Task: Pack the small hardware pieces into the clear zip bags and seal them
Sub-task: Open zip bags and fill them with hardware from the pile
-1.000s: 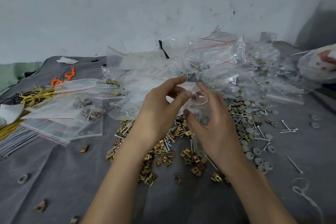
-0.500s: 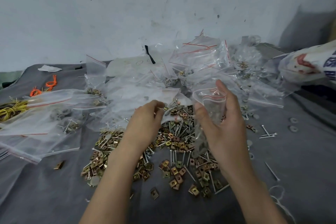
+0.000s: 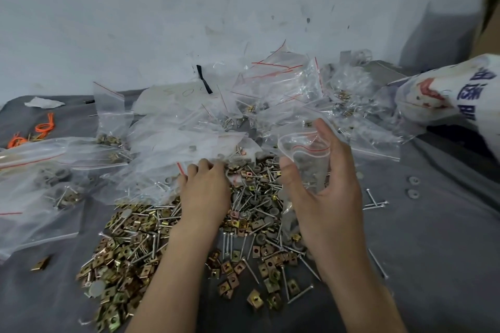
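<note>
Right hand holds clear zip bag upright, mouth up, just right of left hand, fingers curled into hardware pile; grip hidden.

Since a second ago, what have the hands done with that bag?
The left hand came off the zip bag and dropped to the hardware pile, fingers curled into the pieces. The right hand now holds the bag alone, mouth open. Unchanged: the right hand's grip, the pile, the heap of bags behind.
</note>
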Demonstrator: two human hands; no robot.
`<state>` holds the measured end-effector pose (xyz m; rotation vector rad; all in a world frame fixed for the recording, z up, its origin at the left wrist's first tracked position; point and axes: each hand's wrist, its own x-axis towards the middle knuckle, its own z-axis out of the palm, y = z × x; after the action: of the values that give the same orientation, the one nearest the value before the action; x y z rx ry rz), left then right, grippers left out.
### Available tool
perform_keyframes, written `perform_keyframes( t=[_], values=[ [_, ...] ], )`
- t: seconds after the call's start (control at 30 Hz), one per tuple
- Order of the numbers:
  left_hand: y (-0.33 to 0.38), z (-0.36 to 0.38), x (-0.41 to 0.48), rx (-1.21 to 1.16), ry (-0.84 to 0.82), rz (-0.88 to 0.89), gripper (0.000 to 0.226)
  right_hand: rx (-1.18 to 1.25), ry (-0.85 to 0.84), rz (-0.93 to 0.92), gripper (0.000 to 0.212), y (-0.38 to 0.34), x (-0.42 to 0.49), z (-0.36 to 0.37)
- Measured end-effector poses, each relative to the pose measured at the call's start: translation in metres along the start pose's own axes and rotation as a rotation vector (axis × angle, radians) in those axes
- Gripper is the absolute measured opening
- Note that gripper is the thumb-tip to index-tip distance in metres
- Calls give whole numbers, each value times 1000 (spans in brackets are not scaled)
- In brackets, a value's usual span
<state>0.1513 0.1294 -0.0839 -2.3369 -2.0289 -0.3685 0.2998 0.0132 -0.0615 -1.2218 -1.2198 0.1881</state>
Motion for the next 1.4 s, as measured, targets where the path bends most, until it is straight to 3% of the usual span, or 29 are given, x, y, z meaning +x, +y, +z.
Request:
perform_keyframes(
  t=[0.33,0.43,0.53,0.67,1.2,1.4],
  values=[
    [-9,1,1,-61,121,32,29,29,5,1,62,-3,3,3],
    [-13,-8,-2,-484,150,51,29,21,-16,-2,63,-7,1,8],
    [-19,-23,-12,-1123,-17,-17,27,7,-50,17,65,-13,-3,14],
    [-40,-35,-29,-1440,-113,-38,32,-5,-76,30,65,-16,-7,25],
    [-95,-58,-63,-1617,-188,-58,30,-156,-215,-104,62,-29,-22,71],
    [-95,-65,-65,-1940,-282,-186,22,-181,-229,-123,63,-29,-23,77]
  ],
)
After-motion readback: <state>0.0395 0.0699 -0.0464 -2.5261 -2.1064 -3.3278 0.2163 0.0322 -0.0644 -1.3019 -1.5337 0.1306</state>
